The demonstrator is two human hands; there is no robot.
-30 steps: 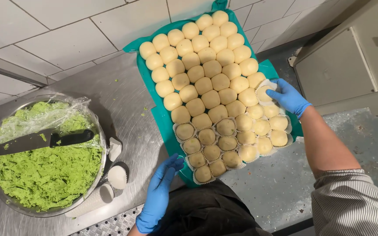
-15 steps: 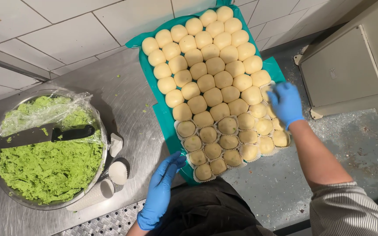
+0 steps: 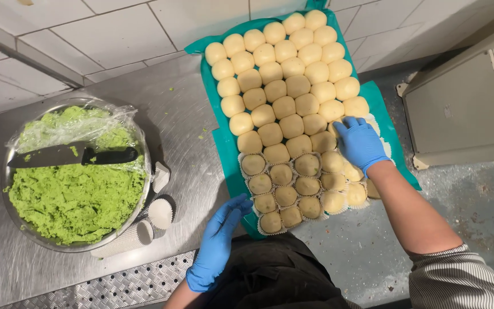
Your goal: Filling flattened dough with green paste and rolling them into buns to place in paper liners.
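A teal tray [image 3: 224, 140] on a steel counter holds rows of pale round dough balls [image 3: 284, 86]. The nearest rows sit in white paper cups [image 3: 284, 194]. My right hand [image 3: 360, 143], in a blue glove, rests palm down on the balls at the tray's right side, fingers spread. My left hand [image 3: 217, 243], also blue-gloved, lies open at the tray's near left corner, fingertips touching its edge. Neither hand holds anything that I can see.
A metal bowl [image 3: 12, 214] of green paste stands at left, partly under plastic film, with a black knife [image 3: 72, 155] across it. Stacked white paper cups [image 3: 147, 220] lie beside the bowl. A grey box [image 3: 464, 109] sits at right. A tiled wall is behind.
My right hand has slid left from the tray's right edge onto the dough balls. My left hand stays at the near left corner.
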